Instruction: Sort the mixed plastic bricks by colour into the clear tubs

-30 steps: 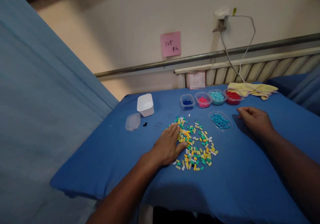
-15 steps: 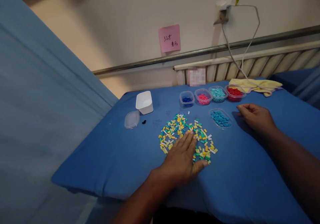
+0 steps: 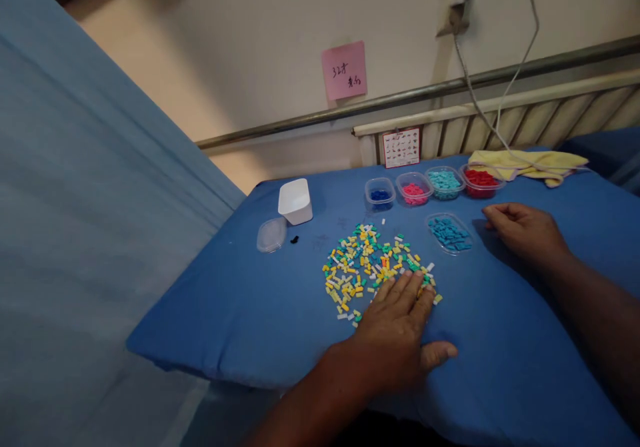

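A loose pile of small toy building bricks (image 3: 350,284), yellow, white, green and teal with a few orange, is spread over the blue tabletop. My left hand (image 3: 397,327) lies palm down on the right front part of the pile, fingers outstretched and thumb apart, covering some bricks. To the right, my right hand (image 3: 527,232) rests on the cloth, fingers curled in with thumb against them; whether anything is between them is hidden. Just left of it, a shallow clear lid or tray (image 3: 469,250) holds teal-blue bricks.
Clear tubs along the back hold dark blue bricks (image 3: 380,196), pink bricks (image 3: 415,194), turquoise bricks (image 3: 444,180) and red bricks (image 3: 481,180). A yellow cloth (image 3: 530,160) lies behind. At left are a white box (image 3: 295,202), a clear lid (image 3: 271,235) and a small black piece (image 3: 295,239).
My left hand has slid rightward and toward me across the bricks, uncovering the pile's middle; some bricks now lie further forward. The right hand keeps its place beside the lid. The view has shifted slightly.
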{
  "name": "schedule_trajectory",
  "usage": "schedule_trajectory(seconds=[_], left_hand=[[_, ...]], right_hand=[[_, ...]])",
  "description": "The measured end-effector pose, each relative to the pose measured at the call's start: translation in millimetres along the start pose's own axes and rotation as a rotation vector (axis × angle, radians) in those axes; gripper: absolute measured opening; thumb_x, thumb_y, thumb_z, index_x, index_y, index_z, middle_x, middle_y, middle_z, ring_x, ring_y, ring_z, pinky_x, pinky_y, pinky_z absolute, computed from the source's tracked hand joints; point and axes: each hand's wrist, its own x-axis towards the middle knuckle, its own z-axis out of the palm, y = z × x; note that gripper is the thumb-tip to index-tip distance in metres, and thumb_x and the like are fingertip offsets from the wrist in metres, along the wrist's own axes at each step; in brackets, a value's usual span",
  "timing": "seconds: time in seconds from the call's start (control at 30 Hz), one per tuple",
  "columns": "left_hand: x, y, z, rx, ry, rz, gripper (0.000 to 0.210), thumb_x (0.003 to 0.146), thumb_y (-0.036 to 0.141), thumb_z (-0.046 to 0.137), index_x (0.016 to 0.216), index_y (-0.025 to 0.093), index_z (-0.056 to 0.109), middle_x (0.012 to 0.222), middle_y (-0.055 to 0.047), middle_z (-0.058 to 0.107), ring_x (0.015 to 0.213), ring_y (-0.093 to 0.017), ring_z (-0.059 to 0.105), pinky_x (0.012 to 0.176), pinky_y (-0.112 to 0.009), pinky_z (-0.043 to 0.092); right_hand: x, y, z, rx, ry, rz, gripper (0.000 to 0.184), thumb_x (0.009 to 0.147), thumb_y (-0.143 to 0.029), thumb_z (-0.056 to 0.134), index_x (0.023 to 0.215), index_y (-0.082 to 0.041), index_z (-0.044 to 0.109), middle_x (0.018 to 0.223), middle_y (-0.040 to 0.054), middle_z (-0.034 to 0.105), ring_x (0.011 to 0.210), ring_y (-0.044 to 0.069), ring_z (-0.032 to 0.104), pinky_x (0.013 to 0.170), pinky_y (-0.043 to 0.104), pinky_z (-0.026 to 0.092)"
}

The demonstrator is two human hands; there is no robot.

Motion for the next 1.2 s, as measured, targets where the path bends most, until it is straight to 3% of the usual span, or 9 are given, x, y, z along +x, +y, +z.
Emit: schedule_trajectory(seconds=[0.1,0.2,0.23,0.3,0.37,0.6,0.8,1.03,1.2], left_hand=[[-10,-11,-15.9,0.032,0.091,0.056,0.068,0.112,0.061,0.047,0.166,0.02,0.048,0.177,-0.015,0.038,0.166,-0.032,0.034,0.136,-0.055,0.029],[-11,-37,-42.5,0.051,0.292,-0.158,0.038,0.114,0.036,0.046,0.131,0.019,0.076,0.138,-0.013,0.074,0.132,-0.027,0.067,0.116,-0.044,0.053],[-8,-47,-51.3,0.067,0.324,-0.232,0.035,0.113,0.03,0.047,0.121,0.019,0.078,0.122,-0.011,0.079,0.119,-0.026,0.072,0.107,-0.041,0.057],[3,-64,-66.1,0.09,0.351,-0.281,0.029,0.11,0.025,0.052,0.118,0.019,0.079,0.115,-0.01,0.079,0.111,-0.024,0.073,0.101,-0.037,0.057],[18,-74,-75.8,0.132,0.32,-0.257,0.027,0.108,0.022,0.054,0.117,0.02,0.079,0.117,-0.009,0.079,0.112,-0.024,0.072,0.1,-0.035,0.055],[50,-77,-88.2,0.369,-0.02,-0.29,0.028,0.099,0.016,0.056,0.105,0.022,0.082,0.111,-0.01,0.079,0.101,-0.026,0.073,0.081,-0.032,0.053],[52,-85,-94.0,0.356,-0.066,-0.149,0.04,0.097,0.015,0.058,0.127,0.028,0.081,0.126,-0.006,0.081,0.115,-0.026,0.074,0.088,-0.032,0.052],[64,-92,-96.4,0.386,-0.16,-0.19,0.037,0.097,0.017,0.06,0.127,0.028,0.079,0.124,-0.004,0.081,0.111,-0.025,0.075,0.079,-0.03,0.049],[59,-87,-97.6,0.435,-0.154,-0.176,0.024,0.096,0.021,0.061,0.115,0.021,0.075,0.12,-0.008,0.079,0.101,-0.027,0.073,0.07,-0.033,0.045]], right_hand=[[-1,-2,-1,-0.017,0.007,0.007,0.03,0.085,-0.048,0.07,0.086,-0.02,0.079,0.075,0.007,0.076,0.066,0.023,0.062,0.067,0.037,0.045],[-1,-2,0,-0.003,0.01,0.013,0.03,0.085,-0.048,0.07,0.086,-0.02,0.079,0.073,0.0063,0.075,0.064,0.022,0.06,0.064,0.036,0.042],[0,-2,0,-0.003,0.008,0.01,0.029,0.086,-0.047,0.07,0.085,-0.02,0.078,0.072,0.0057,0.075,0.065,0.022,0.06,0.064,0.036,0.042],[1,-1,1,-0.011,0.002,-0.005,0.027,0.087,-0.045,0.069,0.083,-0.02,0.078,0.072,0.0045,0.074,0.065,0.021,0.06,0.065,0.035,0.042],[3,-1,1,-0.009,-0.007,-0.019,0.026,0.088,-0.043,0.069,0.083,-0.019,0.077,0.073,0.0042,0.074,0.065,0.02,0.06,0.067,0.035,0.043],[1,-1,2,0.03,-0.005,-0.028,0.03,0.088,-0.047,0.069,0.085,-0.018,0.078,0.079,0.0074,0.077,0.068,0.021,0.062,0.068,0.035,0.045],[4,2,3,0.026,-0.017,-0.032,0.029,0.088,-0.046,0.068,0.087,-0.018,0.078,0.08,0.0062,0.077,0.069,0.02,0.063,0.07,0.034,0.045],[8,10,4,0.025,-0.022,-0.057,0.038,0.085,-0.056,0.069,0.084,-0.019,0.077,0.068,0.0025,0.069,0.063,0.019,0.057,0.064,0.034,0.042],[12,12,5,0.033,-0.023,-0.083,0.036,0.084,-0.055,0.068,0.086,-0.02,0.078,0.077,0.0057,0.076,0.066,0.021,0.062,0.066,0.036,0.046]])
